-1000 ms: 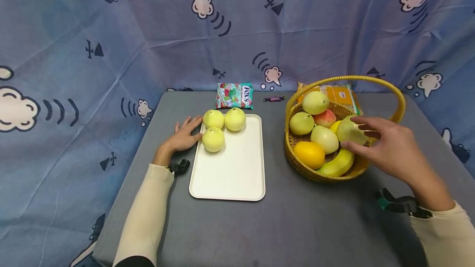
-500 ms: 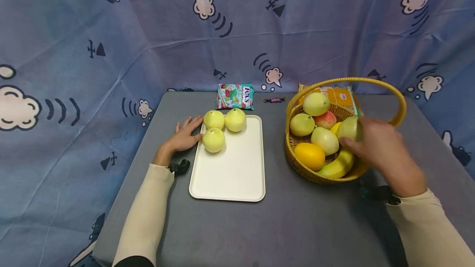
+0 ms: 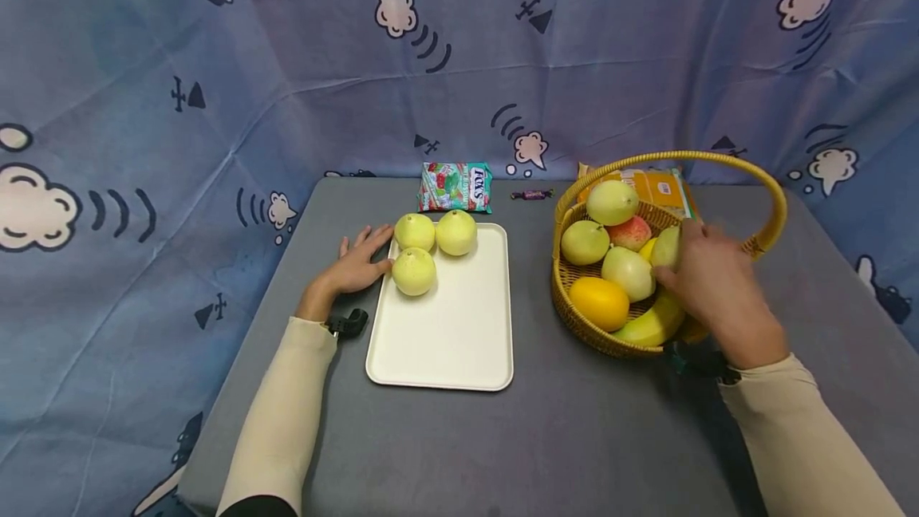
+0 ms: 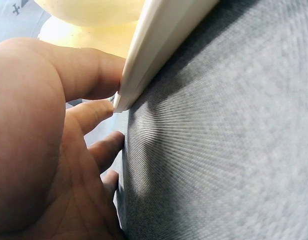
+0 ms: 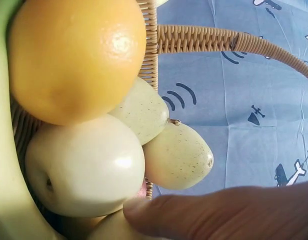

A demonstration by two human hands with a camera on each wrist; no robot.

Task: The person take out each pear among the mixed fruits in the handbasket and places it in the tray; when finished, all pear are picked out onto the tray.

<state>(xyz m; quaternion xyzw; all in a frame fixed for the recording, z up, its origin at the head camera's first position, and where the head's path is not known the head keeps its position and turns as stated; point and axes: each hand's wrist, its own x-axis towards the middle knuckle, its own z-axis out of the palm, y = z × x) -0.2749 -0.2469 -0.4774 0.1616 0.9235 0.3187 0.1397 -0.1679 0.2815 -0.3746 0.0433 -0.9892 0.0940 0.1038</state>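
Pale green pear [image 3: 666,247] sits at the right side of the wicker basket [image 3: 570,329], partly hidden by the right hand [image 3: 720,286]. Crowded about it are a banana [image 3: 649,324] in front, an orange fruit [image 3: 599,303] at the near left, a peach [image 3: 630,233] and three other pears [image 3: 629,272]. The basket's tall handle [image 3: 671,155] arches over the fruit, its right end just beside the hand. An orange packet [image 3: 656,185] lies behind the basket; a red and green sweet bag [image 3: 455,187] and a small purple-wrapped sweet [image 3: 532,194] lie along the back of the grey table [image 3: 574,429], near a patterned blue curtain [image 3: 459,62]. Compared with a second ago, the right hand has moved left and inward, from a wide-spread pose beside the pear to one covering much of it; the left hand [image 3: 356,264] and the white tray [image 3: 459,341], with its three yellow-green pears [image 3: 414,271], look unchanged. The right fingers are now curled around the pear, thumb on its near side. The left fingers are extended and spread, holding nothing, the thumb and one fingertip touching the tray's left edge.
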